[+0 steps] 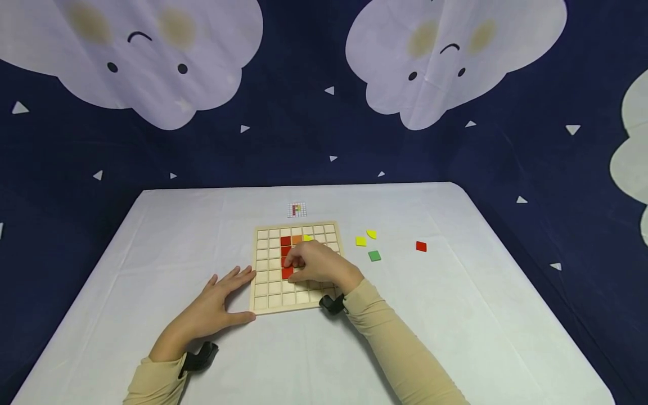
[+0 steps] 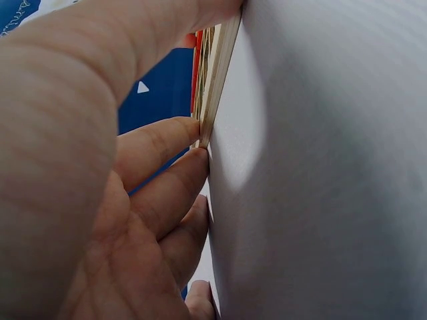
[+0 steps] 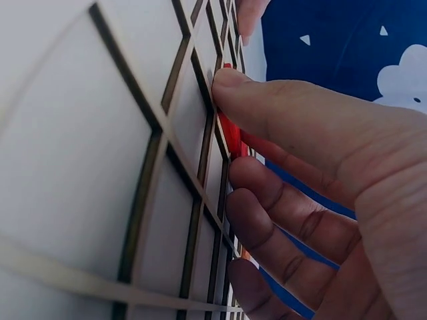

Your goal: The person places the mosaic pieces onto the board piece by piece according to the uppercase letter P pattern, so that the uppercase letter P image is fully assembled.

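A wooden grid board (image 1: 268, 287) lies on the white table, with several red square tiles in one column. An orange tile (image 1: 297, 239) and a partly covered yellow tile (image 1: 307, 238) sit beside the column's top red tile (image 1: 286, 241). My right hand (image 1: 321, 263) reaches over the board, thumb and index finger pinching the lowest red tile (image 1: 287, 273) at its edges; its other fingers are bent. My left hand (image 1: 212, 308) is spread at the board's left side, thumb by the near corner. In the left wrist view its fingertips (image 2: 197, 157) touch the board's edge (image 2: 217, 87).
Right of the board lie a yellow square tile (image 1: 361, 241), a yellow rounded tile (image 1: 372, 234), a green tile (image 1: 374, 256) and, farther off, a red tile (image 1: 421, 246). A small pattern card (image 1: 297, 210) lies behind the board. A dark blue cloth backdrop (image 1: 304, 146) rises behind the table.
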Demonstrator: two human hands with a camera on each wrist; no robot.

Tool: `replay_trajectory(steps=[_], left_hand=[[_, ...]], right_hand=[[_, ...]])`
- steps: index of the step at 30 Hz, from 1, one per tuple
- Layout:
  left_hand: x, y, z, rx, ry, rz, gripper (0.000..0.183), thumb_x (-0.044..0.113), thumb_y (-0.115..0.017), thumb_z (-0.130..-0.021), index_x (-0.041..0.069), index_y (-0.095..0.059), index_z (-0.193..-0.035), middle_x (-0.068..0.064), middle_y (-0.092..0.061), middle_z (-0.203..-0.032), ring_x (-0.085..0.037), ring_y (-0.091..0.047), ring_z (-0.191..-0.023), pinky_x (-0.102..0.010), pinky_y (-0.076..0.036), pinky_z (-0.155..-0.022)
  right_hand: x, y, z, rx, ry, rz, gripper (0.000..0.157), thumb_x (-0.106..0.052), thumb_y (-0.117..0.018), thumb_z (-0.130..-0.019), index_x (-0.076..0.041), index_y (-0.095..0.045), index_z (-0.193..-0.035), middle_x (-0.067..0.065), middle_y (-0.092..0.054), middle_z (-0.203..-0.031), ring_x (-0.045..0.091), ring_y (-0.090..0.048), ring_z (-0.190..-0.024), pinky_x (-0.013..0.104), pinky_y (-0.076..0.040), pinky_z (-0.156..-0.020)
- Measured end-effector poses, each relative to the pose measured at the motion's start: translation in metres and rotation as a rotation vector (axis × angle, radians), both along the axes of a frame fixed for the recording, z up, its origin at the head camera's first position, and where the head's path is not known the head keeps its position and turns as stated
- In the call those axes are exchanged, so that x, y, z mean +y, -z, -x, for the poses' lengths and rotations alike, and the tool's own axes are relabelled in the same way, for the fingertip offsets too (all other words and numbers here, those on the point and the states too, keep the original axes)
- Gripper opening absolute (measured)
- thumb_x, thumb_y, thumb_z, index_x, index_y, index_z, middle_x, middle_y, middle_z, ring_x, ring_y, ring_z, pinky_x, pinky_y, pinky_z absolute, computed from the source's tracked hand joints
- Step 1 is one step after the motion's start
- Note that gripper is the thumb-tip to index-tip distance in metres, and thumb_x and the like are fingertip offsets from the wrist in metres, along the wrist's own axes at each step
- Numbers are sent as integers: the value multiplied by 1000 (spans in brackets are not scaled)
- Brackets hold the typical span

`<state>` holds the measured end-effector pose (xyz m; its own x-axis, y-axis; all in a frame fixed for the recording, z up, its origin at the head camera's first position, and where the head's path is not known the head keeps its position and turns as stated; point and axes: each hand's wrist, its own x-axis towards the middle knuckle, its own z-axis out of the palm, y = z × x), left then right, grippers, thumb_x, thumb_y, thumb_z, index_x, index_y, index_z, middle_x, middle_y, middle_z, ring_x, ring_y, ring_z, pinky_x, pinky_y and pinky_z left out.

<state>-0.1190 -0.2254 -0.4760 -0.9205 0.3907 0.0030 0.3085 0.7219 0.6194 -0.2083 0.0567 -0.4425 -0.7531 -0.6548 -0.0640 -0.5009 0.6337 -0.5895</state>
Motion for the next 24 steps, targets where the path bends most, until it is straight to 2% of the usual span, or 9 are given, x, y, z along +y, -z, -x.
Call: replay_trajectory(steps=[10, 17, 21, 24], left_hand=[[-1, -1, -1, 8, 12, -6, 91, 40, -93, -82, 9, -53, -158, -15, -45, -169, -48, -32, -161, -81, -11, -125], [-1, -2, -1, 3, 6, -11, 91, 40, -93, -82, 9, -54, -158, -15, -46, -169, -48, -32, -161, -81, -10, -126], [0, -2, -2, 5, 2, -14, 91, 40, -93, -81, 9, -54, -158, -15, -46, -169, -48, -33, -160, -81, -10, -125], [1, -3, -2, 7, 9, -19, 91, 41, -93, -82, 9, -54, -158, -15, -46, -169, -48, -33, -160, -81, -11, -125]], right_hand=[[-2, -2, -2, 40, -12, -31, 14, -20, -86, -93, -14, -79, -104, -2, -71, -97, 11, -60, -87, 23, -51, -79], [0, -3, 0, 25, -27, -19, 16, -21, -87, -92, -14, -79, -104, -2, -72, -97, 10, -60, -87, 22, -52, -79], [9, -5, 4, 18, -31, 7, 16, -20, -86, -93, -12, -79, -105, -2, -74, -99, 10, -63, -88, 22, -54, -81], [26, -9, 10, 32, -18, 28, 15, -19, -84, -94, -11, -79, -105, -2, -74, -97, 9, -62, -86, 23, -55, -80]])
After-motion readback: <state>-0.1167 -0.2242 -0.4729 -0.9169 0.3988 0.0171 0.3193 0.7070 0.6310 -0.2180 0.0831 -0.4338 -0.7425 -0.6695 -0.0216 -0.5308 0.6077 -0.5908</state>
